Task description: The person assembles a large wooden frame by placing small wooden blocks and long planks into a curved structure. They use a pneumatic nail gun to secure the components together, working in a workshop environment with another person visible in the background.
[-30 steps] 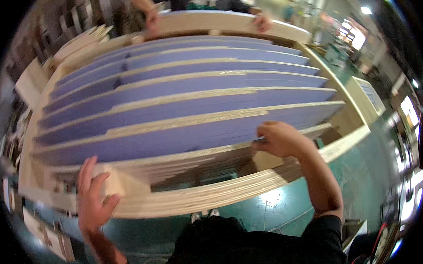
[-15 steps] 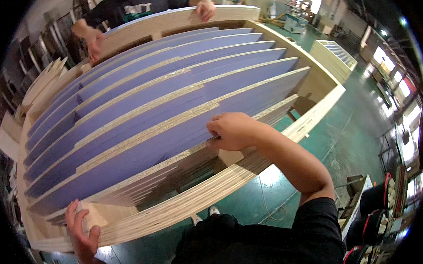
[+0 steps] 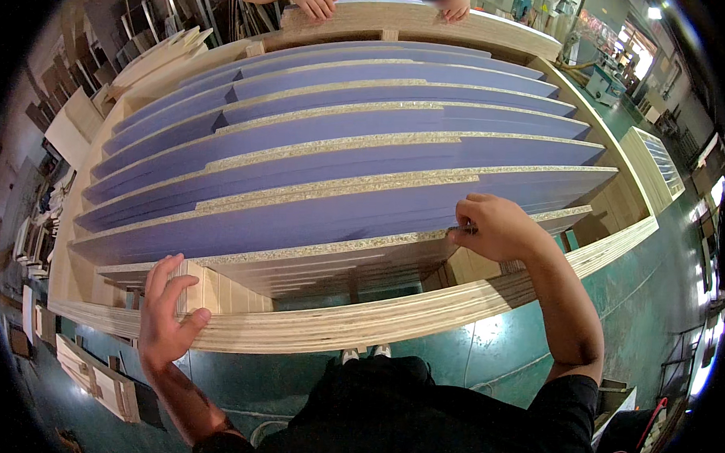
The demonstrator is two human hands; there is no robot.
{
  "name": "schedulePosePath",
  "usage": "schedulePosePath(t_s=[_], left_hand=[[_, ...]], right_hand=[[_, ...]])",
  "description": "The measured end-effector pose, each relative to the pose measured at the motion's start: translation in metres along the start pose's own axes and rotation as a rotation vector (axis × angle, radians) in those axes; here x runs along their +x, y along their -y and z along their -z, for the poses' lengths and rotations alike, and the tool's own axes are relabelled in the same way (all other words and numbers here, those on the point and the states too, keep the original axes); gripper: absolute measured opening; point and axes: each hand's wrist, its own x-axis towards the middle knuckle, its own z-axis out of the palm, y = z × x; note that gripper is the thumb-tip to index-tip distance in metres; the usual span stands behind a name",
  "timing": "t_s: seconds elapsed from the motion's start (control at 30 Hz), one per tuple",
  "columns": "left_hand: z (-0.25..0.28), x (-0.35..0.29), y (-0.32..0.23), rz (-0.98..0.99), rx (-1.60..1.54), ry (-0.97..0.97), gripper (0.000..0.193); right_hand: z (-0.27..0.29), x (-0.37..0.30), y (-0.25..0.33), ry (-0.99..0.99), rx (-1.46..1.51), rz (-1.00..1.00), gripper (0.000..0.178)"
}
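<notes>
A large pale wooden frame (image 3: 399,314) lies before me. Long blue-faced chipboard panels (image 3: 323,207) stand on edge inside it, in rows running left to right. At the near left, my left hand (image 3: 168,315) has its fingers spread over the layered near rail, beside a pale wooden block (image 3: 216,293). My right hand (image 3: 496,229) is closed in a pinch at the top edge of the nearest panel (image 3: 330,249). Something small and dark shows between its thumb and finger, too small to name. Across the frame, a co-worker's two hands (image 3: 313,1) rest on the raised far board (image 3: 433,23).
Boards (image 3: 157,59) lean in stacks at the back left. A smaller slatted wooden frame (image 3: 656,169) stands on the green floor (image 3: 616,275) to the right. More wooden pieces (image 3: 98,377) lie at the lower left, and a machine (image 3: 605,85) stands at the back right.
My view has turned, so the frame sits more level and farther right in the picture. The co-worker's left-side hand has moved from the frame's corner onto the far board. My hands keep much the same places.
</notes>
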Motion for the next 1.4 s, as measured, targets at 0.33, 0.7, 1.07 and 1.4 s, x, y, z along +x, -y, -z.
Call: schedulePosePath(t_s=[0.33,0.7,1.07,1.4], left_hand=[[-0.003,0.000,0.000,0.004,-0.008,-0.015,0.050],[0.007,-0.003,-0.009,0.050,0.009,0.054,0.054],[0.025,0.177,-0.040,-0.313,0.283,-0.166,0.081],[0.009,0.272,0.001,-0.569,0.433,-0.337,0.078]], right_hand=[[-0.003,0.000,-0.006,-0.004,-0.014,0.032,0.035],[0.010,-0.002,0.008,-0.323,-0.132,0.093,0.034],[0.129,0.131,-0.060,-0.793,-0.803,-0.042,0.071],[0.111,0.052,-0.038,-0.820,-0.444,0.123,0.055]])
